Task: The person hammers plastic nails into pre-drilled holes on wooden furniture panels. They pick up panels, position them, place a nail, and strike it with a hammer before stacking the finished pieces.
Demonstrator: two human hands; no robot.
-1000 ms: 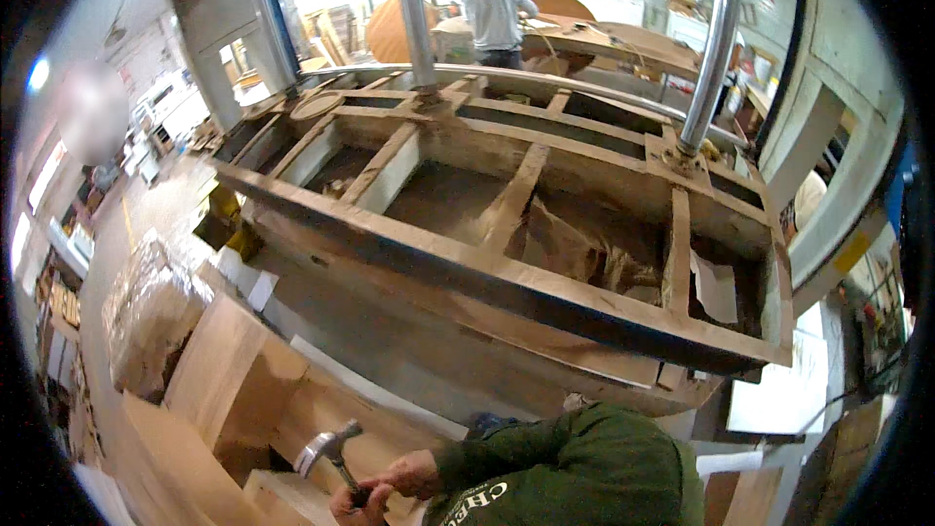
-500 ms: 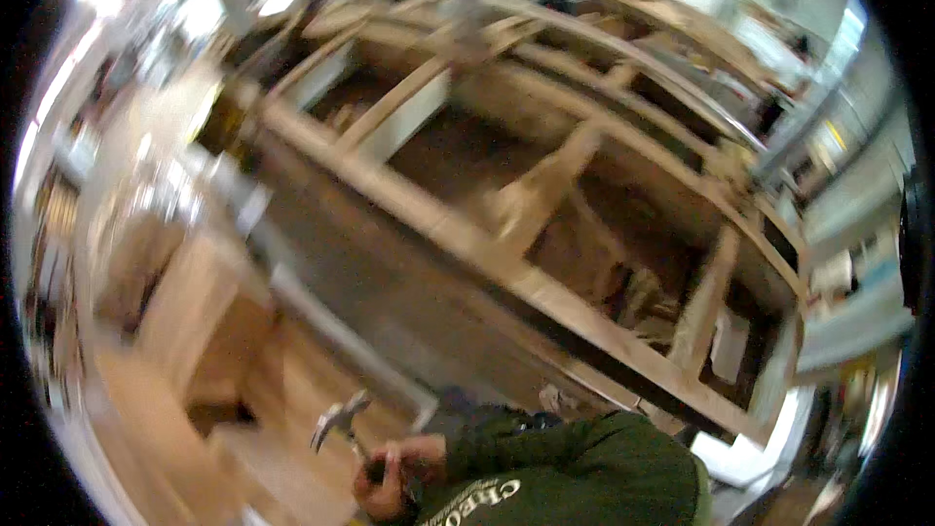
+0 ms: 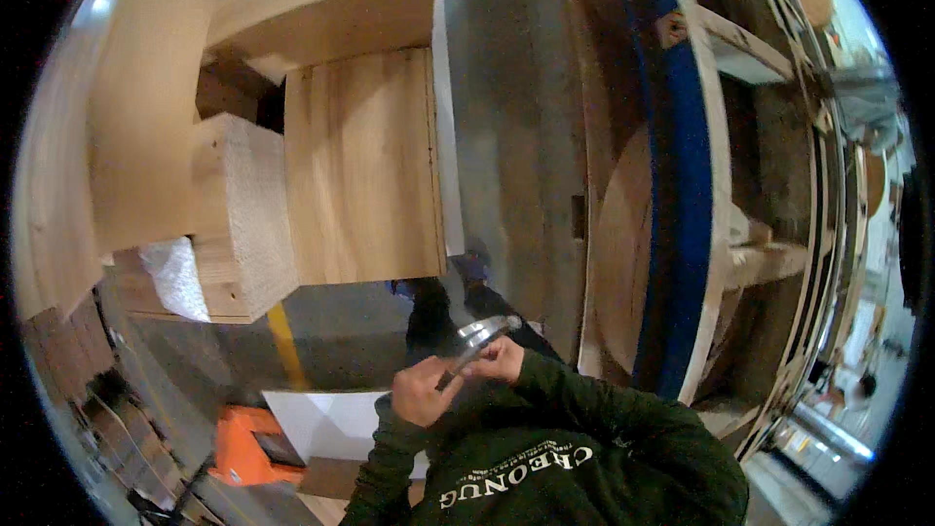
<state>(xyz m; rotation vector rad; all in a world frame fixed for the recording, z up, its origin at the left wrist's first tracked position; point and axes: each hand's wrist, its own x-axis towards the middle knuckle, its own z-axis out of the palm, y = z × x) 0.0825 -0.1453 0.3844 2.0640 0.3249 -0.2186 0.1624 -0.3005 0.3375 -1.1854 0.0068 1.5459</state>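
Note:
A claw hammer (image 3: pixel 484 332) with a shiny metal head is held in front of my dark green sweatshirt, its head pointing away from me. My left hand (image 3: pixel 421 392) is closed around the lower part of its handle. Just below the head, the fingers of my right hand (image 3: pixel 501 360) are closed at the handle. The end of the handle is hidden in my left hand. Close beyond the hammer are my legs in dark trousers.
Large pale wooden boxes (image 3: pixel 362 170) stand at the front left, one with bubble wrap (image 3: pixel 177 278) on it. Along the right runs a wooden frame (image 3: pixel 716 195) with crosspieces and a blue strip. An orange object (image 3: pixel 251 446) sits at the lower left beside a white panel (image 3: pixel 326 424).
The view has swung: the wooden frame now stands at the right, the boxes at upper left. The hammer is now before my chest, with both hands clearly on it.

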